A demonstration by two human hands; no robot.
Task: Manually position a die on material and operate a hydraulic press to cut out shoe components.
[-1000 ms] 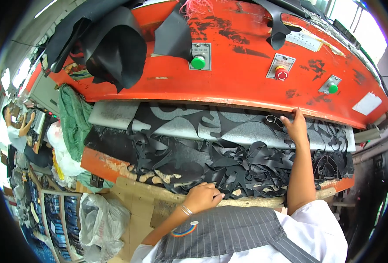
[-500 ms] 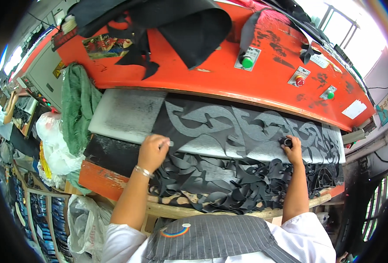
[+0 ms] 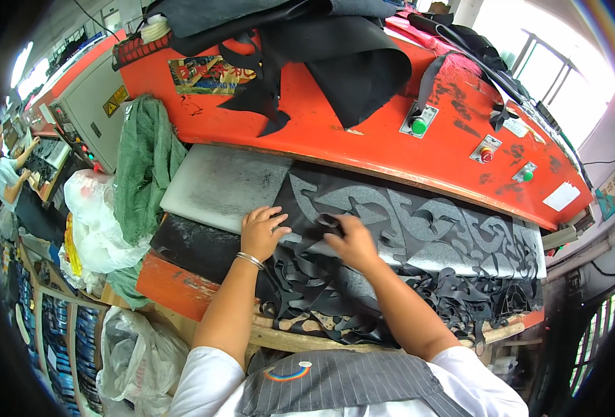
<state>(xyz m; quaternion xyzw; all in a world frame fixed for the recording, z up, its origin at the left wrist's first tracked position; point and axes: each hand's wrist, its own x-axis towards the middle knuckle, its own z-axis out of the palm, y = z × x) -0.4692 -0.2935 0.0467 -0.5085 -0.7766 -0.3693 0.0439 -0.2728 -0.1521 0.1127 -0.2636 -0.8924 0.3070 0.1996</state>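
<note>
A black sheet full of curved cut-out openings lies on the pale cutting pad, whose grey surface shows through the gaps. My left hand is open, fingers spread, at the sheet's left end by the pad's near edge. My right hand is closed on a small dark round thing, blurred and too small to name exactly, just above the sheet. Between and below my hands lies a heap of black offcut scraps, curved and thin, along the near ledge.
Behind the pad rises an orange machine beam with green buttons and a red button. Black sheets drape over it. A green cloth and white plastic bags are at left. A person works at far left.
My right hand has moved left from the right part of the sheet, carrying the small dark thing. My left hand has shifted slightly right and spread its fingers. The view has shifted slightly.
</note>
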